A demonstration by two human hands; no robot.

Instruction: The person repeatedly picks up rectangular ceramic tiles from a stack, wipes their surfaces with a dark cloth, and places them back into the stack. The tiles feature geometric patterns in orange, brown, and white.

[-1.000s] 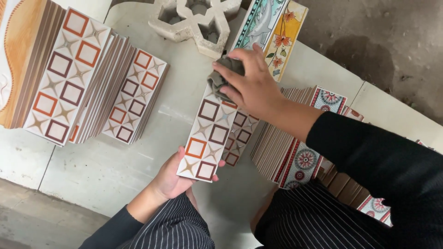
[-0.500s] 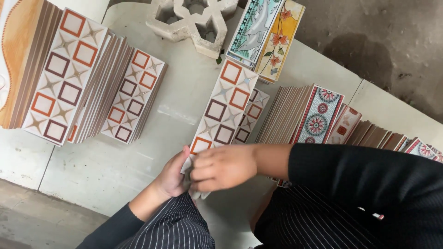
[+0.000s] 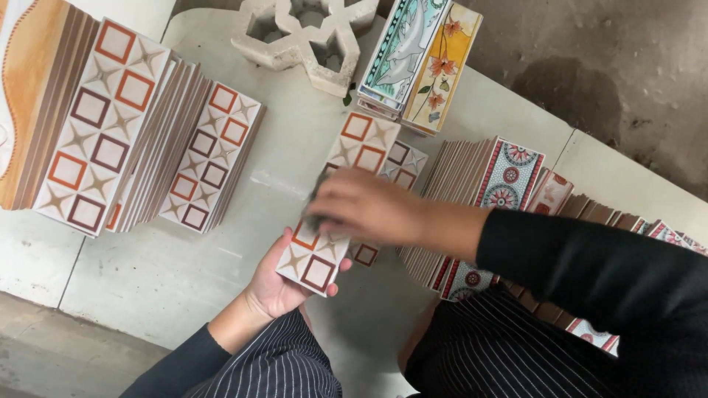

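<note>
Held tile (image 3: 335,193): long, white with orange and brown squares and stars, tilted above the counter (image 3: 177,273), lower end near the lap.
Left hand (image 3: 276,284): cupped under the tile's lower end, fingers wrapped round its edge.
Right hand (image 3: 361,206): pressed flat on the tile's middle, closed on a grey cloth (image 3: 317,200), blurred.
Left of tile: two stacks of matching tiles (image 3: 147,125), on edge.
Beyond tile: pale concrete block (image 3: 302,33), floral tiles (image 3: 424,51).
Right of tile: row of red-patterned tiles (image 3: 509,177).
</note>
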